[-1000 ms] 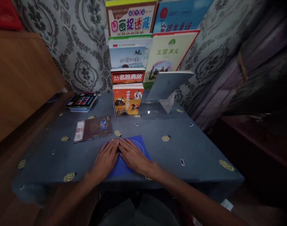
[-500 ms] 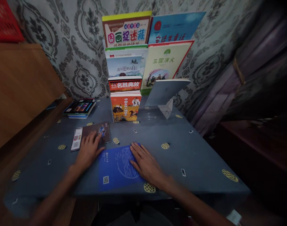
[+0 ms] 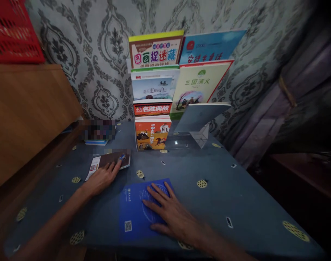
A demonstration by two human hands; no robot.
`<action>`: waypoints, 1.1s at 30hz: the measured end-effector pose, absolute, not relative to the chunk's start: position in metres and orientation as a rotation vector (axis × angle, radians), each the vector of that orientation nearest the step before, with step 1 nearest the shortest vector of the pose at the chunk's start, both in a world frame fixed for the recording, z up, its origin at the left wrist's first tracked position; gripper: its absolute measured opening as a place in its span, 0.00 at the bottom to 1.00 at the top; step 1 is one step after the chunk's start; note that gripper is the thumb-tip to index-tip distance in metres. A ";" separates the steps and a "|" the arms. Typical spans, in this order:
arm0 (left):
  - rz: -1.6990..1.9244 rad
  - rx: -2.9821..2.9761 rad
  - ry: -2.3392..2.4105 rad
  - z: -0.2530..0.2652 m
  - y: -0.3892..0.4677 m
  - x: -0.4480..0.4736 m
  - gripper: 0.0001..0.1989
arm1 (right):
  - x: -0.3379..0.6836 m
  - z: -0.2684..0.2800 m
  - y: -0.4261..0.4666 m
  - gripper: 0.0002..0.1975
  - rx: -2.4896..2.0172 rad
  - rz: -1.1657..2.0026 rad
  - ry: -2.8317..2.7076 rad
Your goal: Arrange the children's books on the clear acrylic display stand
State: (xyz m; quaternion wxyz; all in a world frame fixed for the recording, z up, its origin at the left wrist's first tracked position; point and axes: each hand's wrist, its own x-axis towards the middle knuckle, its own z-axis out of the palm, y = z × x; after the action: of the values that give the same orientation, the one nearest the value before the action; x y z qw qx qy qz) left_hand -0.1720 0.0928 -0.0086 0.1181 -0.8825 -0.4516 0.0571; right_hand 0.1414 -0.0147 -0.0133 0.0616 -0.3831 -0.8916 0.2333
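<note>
A dark-covered book lies on the left of the table, its far right corner slightly raised. My left hand rests over its near side with the fingers stretched out. Closer to me lies a flat blue booklet with white print and a QR code. On its right half my right hand is laid flat, fingers spread, covering part of the printed circle.
A tiered stand of upright books is at the table's back, with a grey tilted panel at its right. A small book stack lies back left. At the left are a wooden cabinet and red basket.
The view has tilted upward and shifted left. My left hand has moved further onto the dark book. The fingers of my right hand have spread and reach further across the blue booklet.
</note>
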 end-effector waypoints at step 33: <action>-0.442 -2.376 -1.630 0.038 0.046 -0.125 0.16 | 0.090 -0.009 0.048 0.28 -1.433 0.163 -2.567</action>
State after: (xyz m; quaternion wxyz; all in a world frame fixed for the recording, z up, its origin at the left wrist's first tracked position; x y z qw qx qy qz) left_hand -0.1251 0.0462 0.0383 0.1132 -0.8099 -0.5555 -0.1508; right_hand 0.0898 0.0485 -0.0088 0.0985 -0.4843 -0.8676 0.0551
